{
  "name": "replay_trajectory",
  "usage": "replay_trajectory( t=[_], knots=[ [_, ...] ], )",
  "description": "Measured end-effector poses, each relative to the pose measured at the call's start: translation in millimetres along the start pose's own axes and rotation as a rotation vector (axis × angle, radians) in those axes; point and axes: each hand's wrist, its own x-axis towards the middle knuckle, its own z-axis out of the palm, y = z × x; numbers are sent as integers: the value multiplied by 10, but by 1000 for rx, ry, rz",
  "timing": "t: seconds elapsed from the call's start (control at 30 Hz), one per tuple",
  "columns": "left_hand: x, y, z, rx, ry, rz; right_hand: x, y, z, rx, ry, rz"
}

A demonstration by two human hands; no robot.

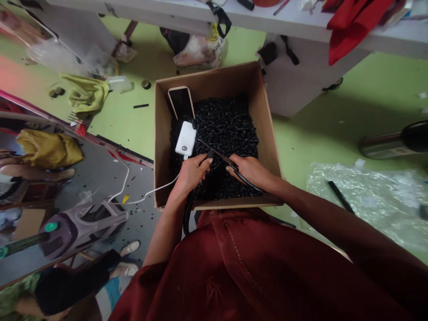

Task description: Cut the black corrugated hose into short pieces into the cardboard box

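Head view, one moment, contents as they stand.

Cardboard box [264, 120]: open-topped, on the person's lap edge, filled with small black pieces [227, 125] heaped across its floor.

Left hand [191, 173]: curled closed around a black tube [187, 209] that runs down past the box's near wall; fingertips at the tube's upper end, over the black heap.

Right hand [251, 171]: closed on the handles of scissors [217, 154]; the blades point up and left, the tip lying just beside the white power bank. How far the blades are parted I cannot tell.

White power bank [186, 138]: resting on the heap at the box's left side, a white cable [147, 192] leaving it over the box wall onto the floor.

Phone [181, 101]: leaning upright in the far left corner of the box.

Green floor [351, 102]: clear plastic sheet [368, 200] to the right, yellow cloth [87, 93] to the left.

Grey table [301, 26]: beyond the box, red fabric [347, 26] hanging over its edge.

Red garment [240, 267]: covering the person's lap.
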Motion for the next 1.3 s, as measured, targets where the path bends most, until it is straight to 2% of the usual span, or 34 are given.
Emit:
replay_trajectory(
  t=[0.17,0.33,0.47,0.6,0.77,1.0,1.3],
  knots=[
    [-12,-16,-11,-296,-65,22,21,4,21,36,77,-10],
    [-56,1,-67,-655,-181,-73,19,35,4,115,134,25],
    [-61,10,-100,-784,-231,-92,9,54,-21,183,133,34],
    [-32,5,-106,-865,-198,-93,-2,31,-51,216,115,9],
    [-16,-6,-93,-845,-137,-65,-11,3,-74,236,117,-38],
    [-7,-24,-36,-670,-64,-2,-23,13,-67,273,65,-56],
    [17,-46,6,-469,-97,75,-9,10,-47,253,19,-97]
  ],
)
